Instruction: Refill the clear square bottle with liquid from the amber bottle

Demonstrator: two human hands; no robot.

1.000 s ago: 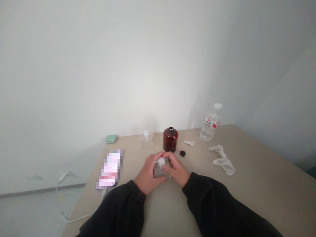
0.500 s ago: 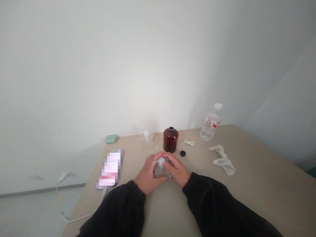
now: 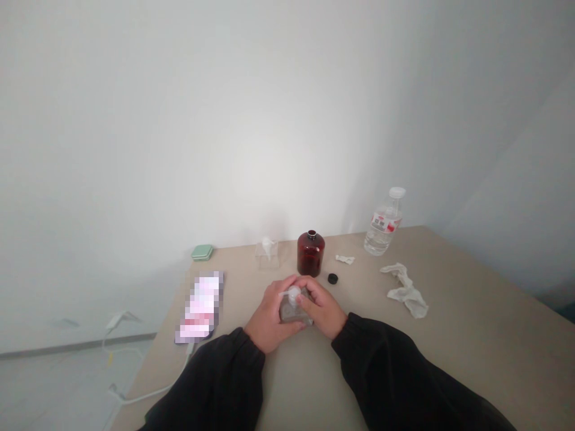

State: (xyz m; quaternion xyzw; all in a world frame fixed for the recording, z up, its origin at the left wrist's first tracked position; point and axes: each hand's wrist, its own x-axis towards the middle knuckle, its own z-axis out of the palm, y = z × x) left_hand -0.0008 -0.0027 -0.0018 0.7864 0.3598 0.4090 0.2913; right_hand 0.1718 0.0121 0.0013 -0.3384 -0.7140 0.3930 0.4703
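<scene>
A small, clear, boxy, plastic-looking bottle (image 3: 290, 313) with a white pump top (image 3: 294, 294) is above the middle of a beige counter (image 3: 303, 383); whether its base rests there is hidden. The left hand (image 3: 268, 317) is partly closed around its left and near sides, seemingly to steady it. The right hand (image 3: 324, 309) curls around the right and far sides, thumb at the pump top, perhaps for control. Beyond stands a reddish-brown, round-shouldered bottle (image 3: 309, 258), uncapped, a round black cap (image 3: 333, 279) nearby, apparently placed within reach
</scene>
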